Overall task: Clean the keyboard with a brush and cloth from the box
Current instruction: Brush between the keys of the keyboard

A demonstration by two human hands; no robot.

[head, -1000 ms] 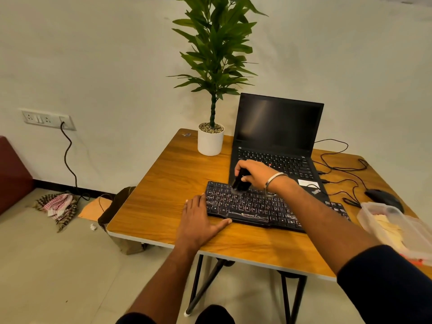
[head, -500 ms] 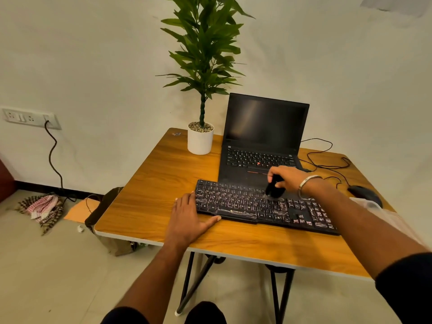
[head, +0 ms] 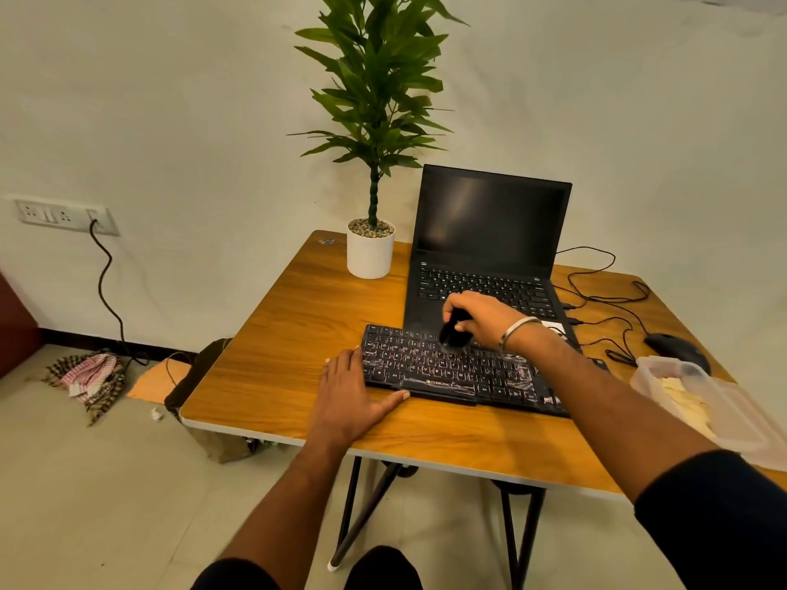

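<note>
A wooden table (head: 272,342) by a pale wall is holding the black keyboard (head: 460,372), its long axis running left to right.

The right hand (head: 481,317) is gripping a dark brush (head: 453,334) over the upper key rows, left of centre; the left hand (head: 349,398) is lying flat, open, bracing the keyboard's left end. "ZEBRONICS" is showing on the front edge. The box (head: 732,415) is sitting at right.

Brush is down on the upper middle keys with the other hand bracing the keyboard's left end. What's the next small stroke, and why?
Probably sweep the brush rightward along the same upper rows. The right hand holds it on the keyboard about mid-width, and pale smears show on the right-hand keys near the forearm. The left hand lies flat at the left end, which should steady it.
</note>
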